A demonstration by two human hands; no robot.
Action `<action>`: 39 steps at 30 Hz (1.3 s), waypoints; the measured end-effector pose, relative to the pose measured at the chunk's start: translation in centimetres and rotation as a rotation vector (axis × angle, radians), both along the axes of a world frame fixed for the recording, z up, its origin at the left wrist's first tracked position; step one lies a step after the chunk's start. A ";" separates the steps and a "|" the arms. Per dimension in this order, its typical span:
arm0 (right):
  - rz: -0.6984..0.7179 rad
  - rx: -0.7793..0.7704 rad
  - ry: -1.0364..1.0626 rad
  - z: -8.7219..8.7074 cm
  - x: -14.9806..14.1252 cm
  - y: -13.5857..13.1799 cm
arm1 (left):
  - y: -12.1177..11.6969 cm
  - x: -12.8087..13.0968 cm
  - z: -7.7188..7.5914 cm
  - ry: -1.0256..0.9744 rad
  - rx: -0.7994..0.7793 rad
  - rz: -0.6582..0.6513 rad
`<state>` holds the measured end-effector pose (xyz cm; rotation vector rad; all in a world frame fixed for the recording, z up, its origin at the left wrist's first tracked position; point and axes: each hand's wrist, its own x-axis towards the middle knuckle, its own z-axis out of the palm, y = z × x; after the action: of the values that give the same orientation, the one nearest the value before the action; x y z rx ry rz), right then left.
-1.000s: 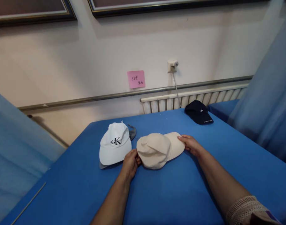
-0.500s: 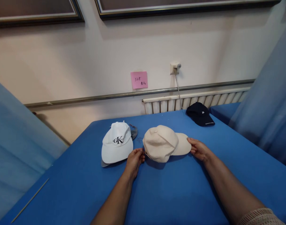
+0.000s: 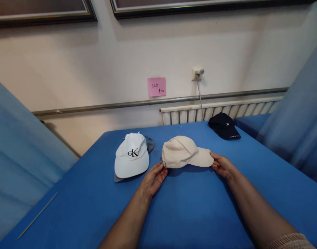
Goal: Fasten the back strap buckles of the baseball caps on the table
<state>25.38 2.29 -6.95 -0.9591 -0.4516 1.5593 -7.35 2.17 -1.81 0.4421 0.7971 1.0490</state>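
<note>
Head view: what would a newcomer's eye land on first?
The beige cap, mid-view, with the left hand at its back and the right hand gripping its brim. Left of it sits a lettered white cap; a dark cap lies near the blue table's far edge.

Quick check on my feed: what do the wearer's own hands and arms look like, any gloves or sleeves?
The left hand and right hand are bare: no gloves, and no watch or bracelet shows. At the lower right edge, a cream sleeve with an openwork, ladder-like trim comes partly into view. No left sleeve is visible.
</note>
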 end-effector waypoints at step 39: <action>-0.425 0.145 -0.075 1.0 2.1 -4.2 | 0.4 0.2 0.4 0.232 0.025 0.092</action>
<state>27.44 -1.94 -5.92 -0.9326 -0.3781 1.0959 -7.16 2.59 -1.40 0.5592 1.0188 1.1065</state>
